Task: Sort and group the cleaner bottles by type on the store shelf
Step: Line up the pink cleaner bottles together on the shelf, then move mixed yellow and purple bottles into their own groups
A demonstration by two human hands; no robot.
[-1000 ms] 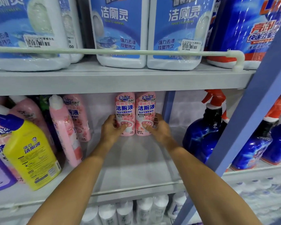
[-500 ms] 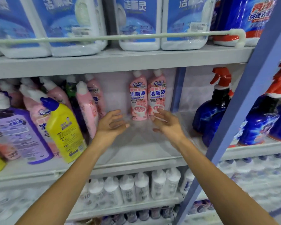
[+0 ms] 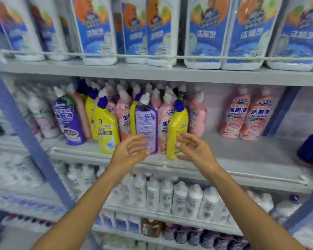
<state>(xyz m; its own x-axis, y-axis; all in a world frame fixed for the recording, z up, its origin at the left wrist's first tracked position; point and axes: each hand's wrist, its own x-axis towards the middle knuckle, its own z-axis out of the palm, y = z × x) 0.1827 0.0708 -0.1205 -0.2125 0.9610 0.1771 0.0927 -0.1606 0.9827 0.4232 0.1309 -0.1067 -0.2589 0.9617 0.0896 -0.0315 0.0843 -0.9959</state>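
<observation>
Up at the middle shelf [image 3: 242, 159], both my arms reach forward and angle inward, so the hands end up close together at about the same height. My left hand [image 3: 129, 150] has its palm turned toward the right, fingers spread and loosely bent, nothing in it. My right hand [image 3: 197, 150] pretty much mirrors it: palm facing left, fingers fanned and a bit curled, also holding nothing.

The mixed bunch of cleaner bottles sits just beyond the hands. My left fingertips overlap the bottom of a purple bottle [image 3: 145, 123] with its back label toward me. The shot's blurry, so I can't tell if I'm actually touching it. My right fingertips are right by the lower side of a yellow bottle [image 3: 177, 127] with a blue cap, touching or nearly. A pink bottle [image 3: 163, 127] is squeezed between those two, lined up with the gap between the hands.

Left of my left hand there's another yellow bottle [image 3: 106, 130], then a second purple bottle [image 3: 69, 123] further out. Well off to the right of my right hand, two pink bottles [image 3: 246, 116] stand upright side by side at the back of the shelf.

Above the hands are big white jugs [image 3: 96, 33] with blue labels; below, rows of white bottles [image 3: 179, 201].
</observation>
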